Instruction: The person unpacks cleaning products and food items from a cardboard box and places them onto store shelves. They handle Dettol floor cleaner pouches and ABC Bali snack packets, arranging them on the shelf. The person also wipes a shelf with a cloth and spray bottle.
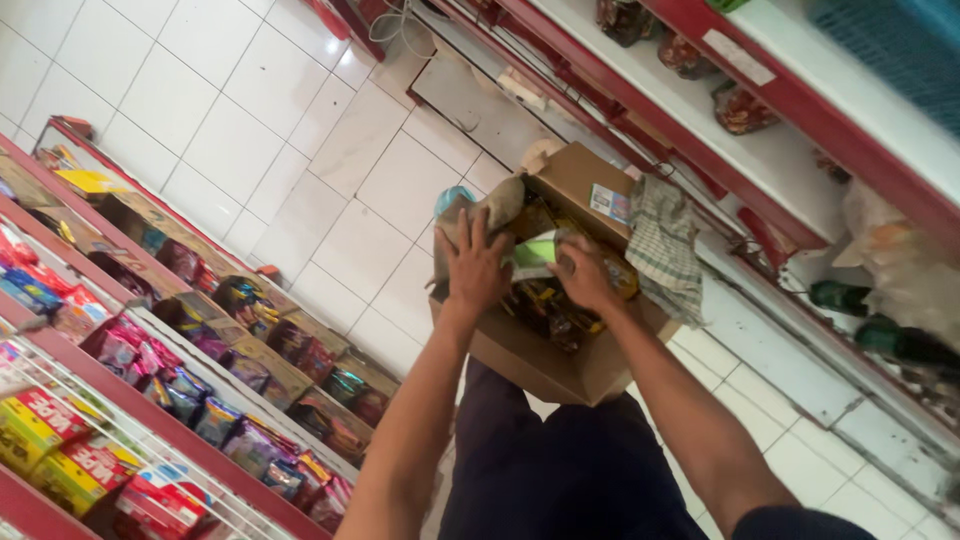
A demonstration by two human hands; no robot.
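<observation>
- One cardboard box [560,365], two hands inside.
- Left hand [472,265] spread flat on a flap [500,205].
- Right hand [585,275] grips one green packet [535,255].
- Shelves both sides, tiled aisle [300,170] open ahead.

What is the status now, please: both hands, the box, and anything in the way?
Left hand flat on box flap. Right hand gripping green-white packet over open cardboard box. Checked cloth draped on box's far edge; nothing blocking.

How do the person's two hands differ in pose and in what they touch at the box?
The left hand lies spread, fingers open, on the cardboard box flap; the right hand is curled around a green-and-white packet. The left hand is at the box edge; the right hand reaches inside. Both are bare, over the same box.
</observation>
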